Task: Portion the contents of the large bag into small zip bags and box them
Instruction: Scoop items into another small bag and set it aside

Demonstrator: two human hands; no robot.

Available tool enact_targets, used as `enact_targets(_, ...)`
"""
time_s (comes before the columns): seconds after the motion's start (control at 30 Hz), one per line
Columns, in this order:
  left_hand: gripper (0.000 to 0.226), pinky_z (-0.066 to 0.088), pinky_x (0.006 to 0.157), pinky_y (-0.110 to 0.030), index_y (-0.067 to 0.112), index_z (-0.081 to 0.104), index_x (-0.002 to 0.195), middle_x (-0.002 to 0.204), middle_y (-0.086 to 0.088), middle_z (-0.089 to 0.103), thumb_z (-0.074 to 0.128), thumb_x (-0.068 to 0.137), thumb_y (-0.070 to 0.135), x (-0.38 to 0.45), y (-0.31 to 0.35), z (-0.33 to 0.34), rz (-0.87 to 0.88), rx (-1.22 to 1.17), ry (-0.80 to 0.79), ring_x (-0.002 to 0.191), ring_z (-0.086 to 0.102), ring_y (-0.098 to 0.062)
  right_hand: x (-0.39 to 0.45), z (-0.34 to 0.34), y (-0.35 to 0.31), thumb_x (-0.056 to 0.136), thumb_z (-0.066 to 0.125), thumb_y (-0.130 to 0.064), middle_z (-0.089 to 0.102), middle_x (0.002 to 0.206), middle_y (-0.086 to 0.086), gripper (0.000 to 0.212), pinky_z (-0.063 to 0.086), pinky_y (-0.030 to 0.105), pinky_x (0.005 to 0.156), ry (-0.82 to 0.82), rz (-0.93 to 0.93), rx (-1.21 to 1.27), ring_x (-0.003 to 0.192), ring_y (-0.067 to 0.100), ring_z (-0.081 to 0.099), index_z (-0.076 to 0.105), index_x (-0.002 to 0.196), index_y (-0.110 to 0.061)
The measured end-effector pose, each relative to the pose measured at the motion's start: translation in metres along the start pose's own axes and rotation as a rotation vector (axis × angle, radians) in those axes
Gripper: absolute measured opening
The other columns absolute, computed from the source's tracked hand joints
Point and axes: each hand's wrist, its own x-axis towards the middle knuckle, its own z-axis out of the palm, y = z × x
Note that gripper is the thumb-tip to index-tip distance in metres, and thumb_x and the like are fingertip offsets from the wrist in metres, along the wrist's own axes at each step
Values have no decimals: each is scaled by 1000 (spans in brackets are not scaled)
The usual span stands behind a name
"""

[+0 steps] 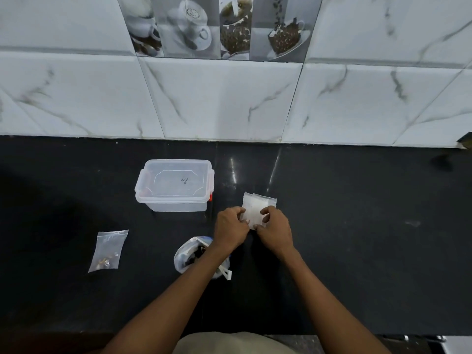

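Note:
A stack of empty small zip bags (pixel 258 208) lies on the black counter at centre. My left hand (pixel 229 227) pinches its near left edge, and my right hand (pixel 274 229) pinches its near right edge. The large bag (pixel 190 254), open with dark small items inside, sits below my left forearm, partly hidden by it. One small zip bag (pixel 108 251) holding a few small pieces lies flat at the left. A clear plastic box (pixel 175 185) with its lid on stands behind, left of my hands.
The black counter (pixel 357 226) runs to a marble-tiled wall (pixel 229 98) at the back. A dark object (pixel 466 141) shows at the far right edge by the wall.

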Motion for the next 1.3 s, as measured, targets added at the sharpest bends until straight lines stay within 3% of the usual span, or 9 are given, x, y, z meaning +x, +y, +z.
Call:
enact_targets(0.13, 35, 56, 94, -29, 7, 72, 120, 113, -9, 75, 77, 85, 9, -6, -2, -1, 12, -57, 67, 103, 71, -19, -6, 0, -3, 82, 77, -14, 64, 92, -2, 39, 52, 29, 71, 40, 55, 174, 87, 14, 64, 52, 111, -21)
enact_targets(0.27, 22, 50, 70, -10, 17, 68, 90, 84, 4, 70, 79, 80, 1, -11, -1, -8, 17, -144, 148, 78, 67, -9, -12, -2, -9, 82, 77, -8, 68, 86, 3, 46, 51, 24, 70, 81, 109, 418, 84, 14, 68, 48, 117, -18)
enact_targets(0.4, 26, 50, 67, -16, 17, 62, 82, 77, 6, 65, 80, 78, 0, -11, -2, -20, -9, -199, 127, 71, 63, -5, -15, -4, -15, 80, 80, -12, 66, 90, 4, 56, 55, 29, 78, 59, 69, 435, 86, 13, 66, 50, 126, -24)
enact_targets(0.67, 27, 52, 67, -15, 11, 62, 89, 82, -3, 69, 74, 77, -11, -17, -21, -49, -43, -263, 129, 74, 66, -9, -19, 6, -34, 86, 78, -25, 60, 93, -4, 11, 54, 34, 77, 164, -193, 196, 84, 11, 59, 73, 92, -32)
enact_targets(0.87, 37, 53, 67, -21, 21, 56, 103, 87, 10, 64, 71, 78, -2, -28, -27, -71, -55, -248, 105, 81, 64, -11, -29, 21, -56, 83, 80, -26, 57, 91, -5, 5, 42, 23, 67, 165, -254, 82, 84, 10, 54, 76, 82, -23)
enact_targets(0.97, 41, 55, 77, -32, 26, 52, 106, 89, 12, 63, 76, 75, 11, -29, -32, -81, -8, -196, 76, 87, 65, -14, -35, 32, -71, 78, 78, -17, 60, 85, -4, 5, 38, 16, 65, 207, -322, 45, 84, 14, 56, 74, 75, -16)
enact_targets(1.07, 50, 53, 91, -46, 30, 48, 111, 98, 8, 67, 73, 68, 26, -28, -33, -92, 44, -118, 85, 95, 66, -17, -40, 40, -88, 75, 75, -19, 63, 81, -2, 3, 43, 25, 64, 289, -370, 29, 82, 15, 57, 77, 75, -17)
enact_targets(1.17, 56, 49, 97, -48, 31, 44, 116, 104, 6, 65, 75, 70, 30, -31, -44, -92, 78, -82, 159, 100, 63, -19, -49, 49, -96, 76, 76, -18, 61, 84, -3, 5, 36, 12, 64, 294, -347, 103, 79, 6, 52, 76, 76, -22)
enact_targets(1.3, 64, 36, 105, -40, 25, 43, 123, 113, 7, 60, 77, 70, 34, -35, -55, -101, 87, 6, 97, 111, 57, -17, -57, 51, -106, 78, 80, -18, 70, 82, -7, 11, 55, 28, 72, 67, -222, 257, 78, 9, 67, 75, 77, -27)
